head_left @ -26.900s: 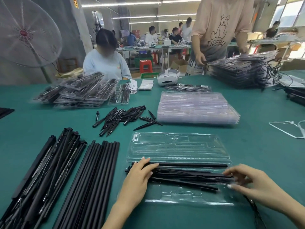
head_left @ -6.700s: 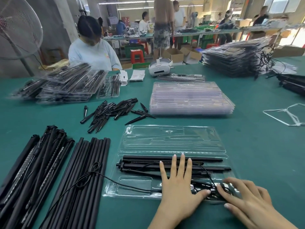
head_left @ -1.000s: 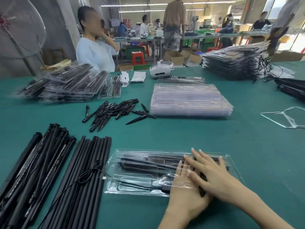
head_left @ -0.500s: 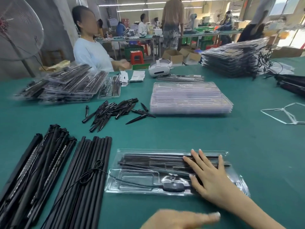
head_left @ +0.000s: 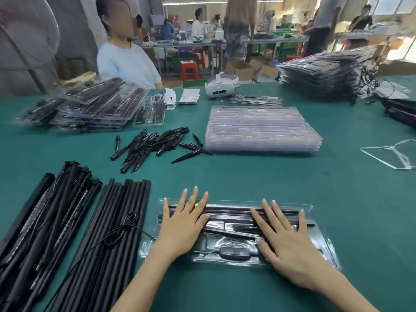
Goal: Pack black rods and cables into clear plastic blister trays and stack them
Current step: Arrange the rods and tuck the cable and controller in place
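Green table (head_left: 247, 181): flat hands (head_left: 183, 228) on tray (head_left: 324, 242)

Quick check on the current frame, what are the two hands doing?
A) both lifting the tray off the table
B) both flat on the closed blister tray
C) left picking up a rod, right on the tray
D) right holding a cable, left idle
B: the left hand and right hand both lie with straight, spread fingers on top of the closed blister tray, which sits on the green table.
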A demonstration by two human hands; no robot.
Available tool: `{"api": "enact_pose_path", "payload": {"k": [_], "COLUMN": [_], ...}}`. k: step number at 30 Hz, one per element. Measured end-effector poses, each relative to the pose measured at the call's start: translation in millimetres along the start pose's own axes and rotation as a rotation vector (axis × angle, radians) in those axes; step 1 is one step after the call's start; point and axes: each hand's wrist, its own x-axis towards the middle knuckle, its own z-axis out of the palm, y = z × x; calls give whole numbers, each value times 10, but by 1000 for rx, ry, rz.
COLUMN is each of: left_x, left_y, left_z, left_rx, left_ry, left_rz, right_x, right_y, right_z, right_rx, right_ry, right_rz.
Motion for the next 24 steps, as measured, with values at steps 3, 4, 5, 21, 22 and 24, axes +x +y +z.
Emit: {"api": "enact_pose_path", "payload": {"k": [3,4,5,21,22,24], "left_x": [-14,-36,-59,302,299,300], "left_y": [7,11,15,1072,1074,1091], "left_z": [18,12,8,141,149,148], "left_rx": [-18,-21,-27,-90,-80,-83], "left_ry": [55,66,73,84,82,91], "left_rz": [-10,-8,4,327,325,318], "right_x": [11,11,10,-95,-186,-374], "right_y": [4,7,9,226,326,547], "right_z": [32,40,45,-372,-443,-445], "right_rx": [14,18,22,1043,1210,1084], "right_ry": [7,11,15,47,142,460], "right_rz": [0,-1,-1,-73,12,232]}}
